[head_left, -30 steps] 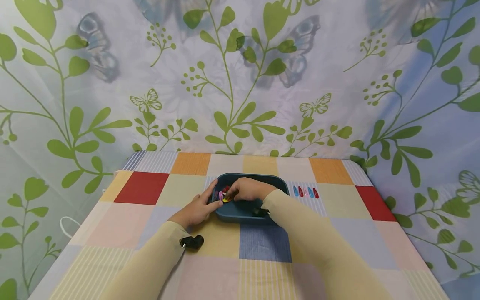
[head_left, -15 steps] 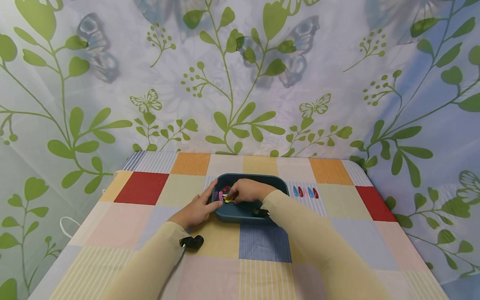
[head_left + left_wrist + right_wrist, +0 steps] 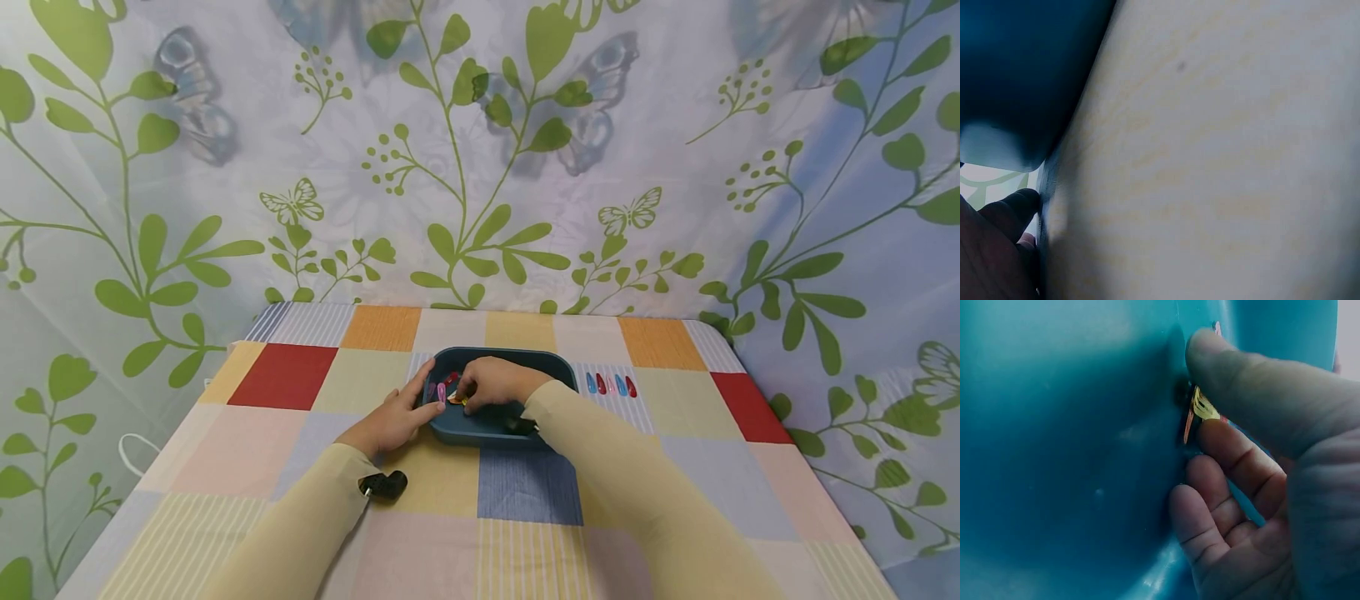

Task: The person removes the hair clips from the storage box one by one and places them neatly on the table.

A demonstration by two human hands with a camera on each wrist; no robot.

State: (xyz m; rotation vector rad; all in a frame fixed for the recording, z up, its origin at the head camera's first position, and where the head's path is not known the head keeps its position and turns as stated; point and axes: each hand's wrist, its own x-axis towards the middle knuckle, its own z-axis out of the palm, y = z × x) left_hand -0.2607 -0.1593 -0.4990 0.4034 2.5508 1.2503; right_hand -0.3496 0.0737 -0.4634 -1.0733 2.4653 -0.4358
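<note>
A dark blue tray (image 3: pixel 510 437) stands on the table with several small hair clips at its left end. My left hand (image 3: pixel 393 421) rests against that end, its fingers straight and spread along the rim; the left wrist view shows only part of this hand (image 3: pixel 1007 219) beside the tray wall. Inside the tray, my right hand (image 3: pixel 498 381) pinches a yellow hair clip (image 3: pixel 1205 406) between thumb and forefinger, the other fingers curled. A pink clip (image 3: pixel 441 393) and a red clip (image 3: pixel 452 377) lie close by, left of the right hand.
Right of the tray lies a row of several blue, red and pink clips, one a red clip (image 3: pixel 632 386). The patchwork tablecloth (image 3: pixel 300 375) covers the table. A patterned curtain (image 3: pixel 480 167) hangs behind. A white cable (image 3: pixel 138 450) shows at the left edge.
My right fingertips have shifted slightly within the tray and the yellow clip has moved a little rightward, away from the pink and red ones. My left hand has stayed put.
</note>
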